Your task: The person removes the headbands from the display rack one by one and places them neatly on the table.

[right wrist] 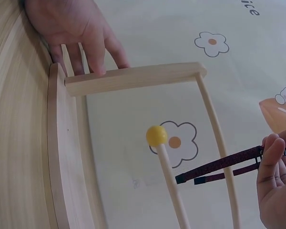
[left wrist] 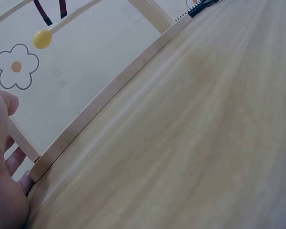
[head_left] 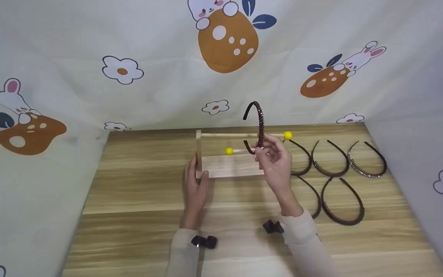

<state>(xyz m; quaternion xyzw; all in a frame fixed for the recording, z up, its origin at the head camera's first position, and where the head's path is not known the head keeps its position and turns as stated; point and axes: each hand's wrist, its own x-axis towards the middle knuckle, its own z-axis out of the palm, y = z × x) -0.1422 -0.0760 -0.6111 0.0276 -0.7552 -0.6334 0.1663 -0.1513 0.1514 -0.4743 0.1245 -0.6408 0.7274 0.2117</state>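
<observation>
A wooden rack (head_left: 229,167) has a flat base, an upright post at its left end and two rods tipped with yellow balls. My left hand (head_left: 195,192) holds the rack's left end, fingers along the outer side of the post (right wrist: 138,78) and thumb toward the front. Raised by the rods, a dark reddish-brown headband (head_left: 261,121) is pinched between the thumb and fingers of my right hand (head_left: 277,163). Its two tips point left and, in the right wrist view, overlap the shorter-looking rod (right wrist: 171,191). My right hand hides the rack's right end in the head view.
Several dark toothed headbands lie in two rows on the wood-grain table to the right, among them one with a glittery edge (head_left: 367,173) and a plain one (head_left: 342,221). A patterned cloth (head_left: 160,100) stands behind the table and along its sides.
</observation>
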